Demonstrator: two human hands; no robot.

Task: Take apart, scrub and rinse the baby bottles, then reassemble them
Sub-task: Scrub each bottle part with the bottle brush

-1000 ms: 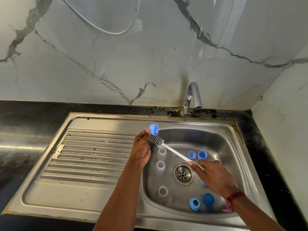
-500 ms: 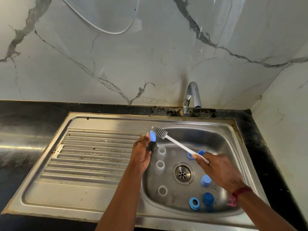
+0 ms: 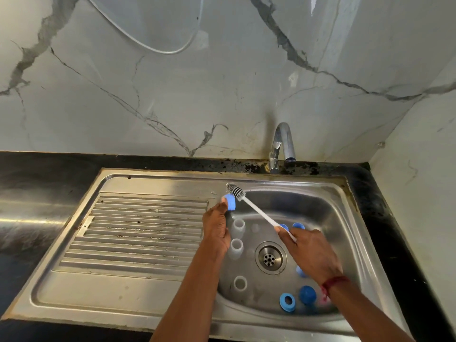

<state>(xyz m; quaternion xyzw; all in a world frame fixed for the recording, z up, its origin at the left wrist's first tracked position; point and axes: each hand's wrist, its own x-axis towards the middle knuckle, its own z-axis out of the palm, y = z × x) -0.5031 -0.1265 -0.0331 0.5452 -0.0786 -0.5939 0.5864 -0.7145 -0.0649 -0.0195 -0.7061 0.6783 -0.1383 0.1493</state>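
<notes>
- While the left hand (image 3: 217, 228) pinches a blue screw ring (image 3: 230, 201) between thumb and fingertips above the left edge of the basin, the right hand (image 3: 308, 253) has its fingers wrapped round the white handle of a bottle brush (image 3: 256, 211), with the grey bristle head touching the ring's upper side.
- Three clear bottles (image 3: 237, 246) stand mouth-up in a row along the left wall of the steel sink (image 3: 320, 208). They are stripped of their tops and sit just beside the drain (image 3: 270, 257).
- More blue parts lie loose in the basin. A second ring (image 3: 287, 301) and a domed cap (image 3: 307, 294) are near the front wall, and other pieces are partly hidden behind the right hand.
- No water runs from the tap (image 3: 282, 144).
- The scrubbing stage appears well under way, with rinsing and reassembly still to come.
- The screw ring looks light, rigid and probably slick when wet. A pinch across its outer wall, as here, should leave the threaded inside open to the bristles.
- The bottles look thin-walled and light, and likely to tip. Each is best grasped round the body, not by the rim.
</notes>
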